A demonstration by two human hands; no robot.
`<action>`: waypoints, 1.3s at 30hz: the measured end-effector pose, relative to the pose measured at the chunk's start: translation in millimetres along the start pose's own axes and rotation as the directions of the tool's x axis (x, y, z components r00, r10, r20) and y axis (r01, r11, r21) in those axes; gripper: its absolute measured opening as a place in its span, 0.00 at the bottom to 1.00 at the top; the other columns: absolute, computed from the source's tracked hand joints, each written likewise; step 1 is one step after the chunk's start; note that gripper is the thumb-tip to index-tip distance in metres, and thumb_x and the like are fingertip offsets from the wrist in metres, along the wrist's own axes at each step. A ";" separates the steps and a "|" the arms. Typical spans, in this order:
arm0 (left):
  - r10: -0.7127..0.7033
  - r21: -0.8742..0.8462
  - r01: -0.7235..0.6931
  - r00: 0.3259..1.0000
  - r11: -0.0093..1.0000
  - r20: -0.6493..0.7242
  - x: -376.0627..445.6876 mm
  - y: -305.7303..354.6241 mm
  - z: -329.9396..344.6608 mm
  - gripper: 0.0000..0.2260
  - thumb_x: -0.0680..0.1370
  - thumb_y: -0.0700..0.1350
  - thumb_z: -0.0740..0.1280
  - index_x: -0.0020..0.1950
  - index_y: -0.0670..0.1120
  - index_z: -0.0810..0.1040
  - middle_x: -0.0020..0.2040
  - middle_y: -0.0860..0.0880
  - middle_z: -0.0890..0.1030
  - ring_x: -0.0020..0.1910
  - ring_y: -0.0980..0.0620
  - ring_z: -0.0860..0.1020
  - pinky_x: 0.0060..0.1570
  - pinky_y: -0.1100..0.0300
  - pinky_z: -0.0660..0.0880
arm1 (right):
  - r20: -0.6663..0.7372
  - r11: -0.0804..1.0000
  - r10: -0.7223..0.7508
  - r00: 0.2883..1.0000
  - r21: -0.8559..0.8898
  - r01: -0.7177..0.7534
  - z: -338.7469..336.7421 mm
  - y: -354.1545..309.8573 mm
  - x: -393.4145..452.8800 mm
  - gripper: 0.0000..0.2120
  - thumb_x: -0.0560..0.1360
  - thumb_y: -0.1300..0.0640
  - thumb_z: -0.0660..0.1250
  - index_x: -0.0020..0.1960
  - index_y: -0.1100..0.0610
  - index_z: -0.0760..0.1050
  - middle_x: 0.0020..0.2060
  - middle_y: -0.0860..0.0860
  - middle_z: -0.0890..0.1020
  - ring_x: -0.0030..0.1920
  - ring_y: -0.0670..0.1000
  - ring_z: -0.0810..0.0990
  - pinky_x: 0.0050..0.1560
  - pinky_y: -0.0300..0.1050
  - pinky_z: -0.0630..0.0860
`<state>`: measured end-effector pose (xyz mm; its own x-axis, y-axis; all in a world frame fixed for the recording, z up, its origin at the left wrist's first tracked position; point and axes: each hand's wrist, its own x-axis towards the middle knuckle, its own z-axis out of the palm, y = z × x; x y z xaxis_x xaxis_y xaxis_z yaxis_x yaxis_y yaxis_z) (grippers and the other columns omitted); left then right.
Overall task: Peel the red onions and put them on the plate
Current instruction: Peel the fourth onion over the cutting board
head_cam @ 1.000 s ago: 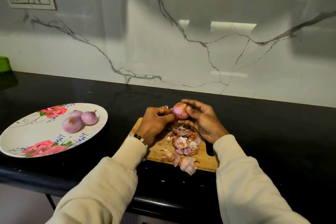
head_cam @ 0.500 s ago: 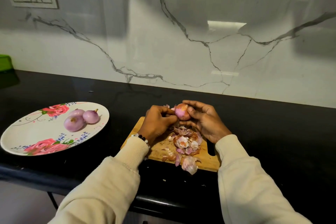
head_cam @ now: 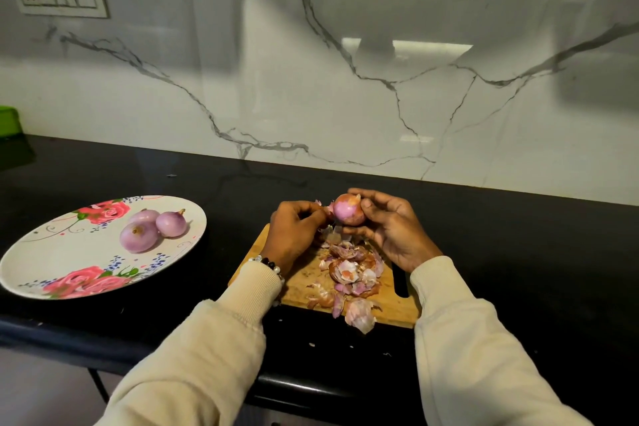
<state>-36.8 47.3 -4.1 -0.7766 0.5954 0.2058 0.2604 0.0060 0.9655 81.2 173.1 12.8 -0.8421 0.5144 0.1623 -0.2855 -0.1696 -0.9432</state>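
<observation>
At far left the plate (head_cam: 45,263) sits on the black counter (head_cam: 518,252) with three peeled onions (head_cam: 139,235) lying together on its far half, touching one another and near the far rim; being round, they could roll if the plate is bumped or if the next one is dropped in rather than set down. Well apart to the right lies the board (head_cam: 301,290), heaped with skins (head_cam: 352,270), and one loose skin (head_cam: 360,316) hangs over its near edge, so a brush of a sleeve could sweep it to the floor. Above the board's far end the left hand (head_cam: 294,230) has its fingers curled, the tips pinching at a flap of skin on the onion's left side. The onion (head_cam: 349,209) is held off the board and is only partly stripped, with brown patches beside pink flesh. The right hand (head_cam: 390,228) cups it from the right, thumb and fingers clamped around it. I judge the main risk to be slippage: the bared flesh is probably slick, and a hard tug from the left could pop it out of that grip onto the counter, or tear the skin short and leave scraps behind.
</observation>
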 end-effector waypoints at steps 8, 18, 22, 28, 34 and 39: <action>0.059 0.027 -0.058 0.996 0.998 -0.061 -3.8 1.3 -0.1 0.10 0.77 0.49 0.71 0.38 0.45 0.85 0.35 0.49 0.84 0.37 0.57 0.82 0.39 0.64 0.76 | -0.011 1.000 0.003 1.000 -0.017 -0.004 -0.4 -1.9 -1.9 0.12 0.82 0.67 0.58 0.59 0.61 0.79 0.59 0.60 0.80 0.52 0.57 0.85 0.40 0.46 0.84; 0.141 -0.082 -0.138 0.990 0.987 0.025 -12.6 8.7 0.8 0.07 0.76 0.41 0.71 0.53 0.43 0.84 0.43 0.50 0.86 0.44 0.52 0.84 0.46 0.57 0.82 | -0.007 0.988 -0.003 1.000 -0.155 0.002 -3.3 -0.1 -1.2 0.12 0.82 0.65 0.59 0.60 0.60 0.79 0.58 0.61 0.81 0.47 0.55 0.84 0.35 0.42 0.80; 0.408 0.251 -0.402 0.913 0.881 0.030 -14.1 4.6 0.9 0.08 0.77 0.42 0.71 0.55 0.44 0.84 0.42 0.51 0.84 0.38 0.56 0.82 0.40 0.61 0.80 | -0.009 0.968 -0.028 1.000 -0.249 0.025 -6.0 3.2 0.9 0.13 0.82 0.65 0.59 0.61 0.60 0.79 0.58 0.61 0.81 0.50 0.54 0.83 0.37 0.38 0.78; 0.557 0.377 -0.539 0.828 0.753 0.072 -9.9 0.6 -3.1 0.07 0.76 0.41 0.71 0.53 0.44 0.85 0.42 0.50 0.84 0.39 0.57 0.80 0.43 0.58 0.80 | 0.012 0.930 -0.060 0.998 -0.362 0.060 -6.1 4.7 1.9 0.13 0.82 0.65 0.60 0.61 0.58 0.80 0.56 0.56 0.83 0.51 0.49 0.83 0.42 0.36 0.77; 0.622 0.435 -0.591 0.778 0.679 0.085 -11.0 0.6 -2.5 0.06 0.75 0.40 0.72 0.50 0.41 0.85 0.41 0.47 0.84 0.39 0.54 0.80 0.42 0.54 0.80 | -0.001 0.917 -0.068 0.998 -0.395 0.062 -3.3 5.6 0.9 0.13 0.83 0.65 0.59 0.59 0.57 0.80 0.53 0.53 0.83 0.46 0.48 0.83 0.38 0.38 0.78; 0.603 0.407 -0.586 0.791 0.701 0.100 -12.2 1.1 -0.8 0.08 0.76 0.41 0.72 0.54 0.43 0.85 0.43 0.47 0.84 0.41 0.54 0.80 0.44 0.55 0.79 | -0.015 0.919 -0.073 0.997 -0.390 0.062 -5.6 6.5 2.4 0.13 0.83 0.64 0.59 0.58 0.56 0.81 0.56 0.57 0.82 0.53 0.54 0.83 0.44 0.42 0.80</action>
<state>-27.5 39.3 -5.4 -0.3999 0.5554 0.7291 0.8709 -0.0177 0.4911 79.9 177.9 5.4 -0.8119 0.5379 0.2268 -0.1361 0.2034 -0.9696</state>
